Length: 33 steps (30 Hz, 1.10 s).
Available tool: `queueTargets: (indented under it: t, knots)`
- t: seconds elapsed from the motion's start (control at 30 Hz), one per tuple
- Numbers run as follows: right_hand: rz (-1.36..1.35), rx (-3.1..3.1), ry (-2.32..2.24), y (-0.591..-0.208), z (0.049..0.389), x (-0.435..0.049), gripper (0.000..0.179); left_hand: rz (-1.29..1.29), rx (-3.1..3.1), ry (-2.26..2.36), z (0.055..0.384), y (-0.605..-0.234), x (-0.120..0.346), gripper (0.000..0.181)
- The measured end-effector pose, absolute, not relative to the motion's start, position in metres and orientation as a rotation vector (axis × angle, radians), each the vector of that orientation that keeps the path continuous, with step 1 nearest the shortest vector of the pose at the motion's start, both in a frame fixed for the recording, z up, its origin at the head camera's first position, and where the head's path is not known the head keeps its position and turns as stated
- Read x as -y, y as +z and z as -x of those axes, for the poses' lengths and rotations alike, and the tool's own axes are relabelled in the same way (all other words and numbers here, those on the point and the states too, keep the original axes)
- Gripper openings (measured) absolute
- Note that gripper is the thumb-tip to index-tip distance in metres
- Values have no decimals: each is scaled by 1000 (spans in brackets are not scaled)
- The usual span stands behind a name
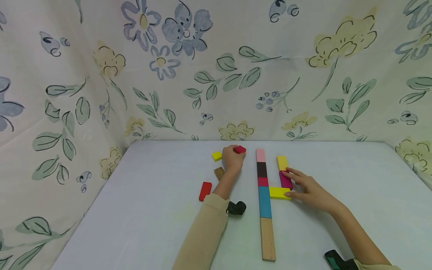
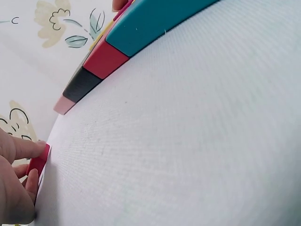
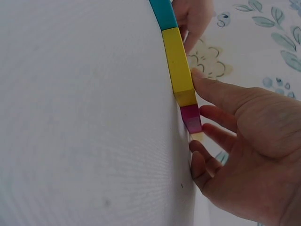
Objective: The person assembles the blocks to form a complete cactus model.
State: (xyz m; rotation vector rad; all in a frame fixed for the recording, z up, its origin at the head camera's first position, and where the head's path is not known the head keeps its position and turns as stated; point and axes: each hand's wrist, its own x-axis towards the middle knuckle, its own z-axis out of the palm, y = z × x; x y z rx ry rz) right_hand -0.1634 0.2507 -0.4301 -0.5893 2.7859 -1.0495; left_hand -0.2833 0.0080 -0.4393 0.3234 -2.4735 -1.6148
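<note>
Left grip (image 1: 233, 161): narrow, small red block (image 1: 240, 149) pinched in the fingers, held at the far part of the surface (image 1: 152, 213), left of the row's far end and apart from it. Can't tell if the block touches down.

Right grip (image 1: 312, 191): wide, pinching nothing as far as I can see. Thumb is at the right end of the long yellow block (image 1: 279, 193); a fingertip is on the magenta block (image 1: 285, 180).

Step in hand, my read: left handles a loose piece, right steadies the side branch. Next move calls for a firm pinch on the left and light pressure on the right, so the joints don't skew.

Further out: the row, far to near, is pink block (image 1: 260, 155), dark block (image 1: 261, 170), red-pink block (image 1: 263, 182), blue block (image 1: 265, 202), long wooden block (image 1: 268, 240). Long yellow butts against blue's right side; magenta sits beyond it, then the short yellow block (image 1: 282, 163).

Loose by the left arm: yellow piece (image 1: 217, 156), brown piece (image 1: 219, 173), red piece (image 1: 205, 191).
</note>
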Motion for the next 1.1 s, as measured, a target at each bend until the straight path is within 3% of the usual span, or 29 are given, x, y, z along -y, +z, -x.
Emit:
queueTargets:
  t: [0.9, 1.1]
  knots:
    - [591, -2778, -1056, -429, 163, -251, 69, -215, 2417, -1898, 291, -432, -4, 36]
    - [607, -2772, -1073, -430, 163, -251, 68, -73, 2489, -1868, 297, -429, -1, 37]
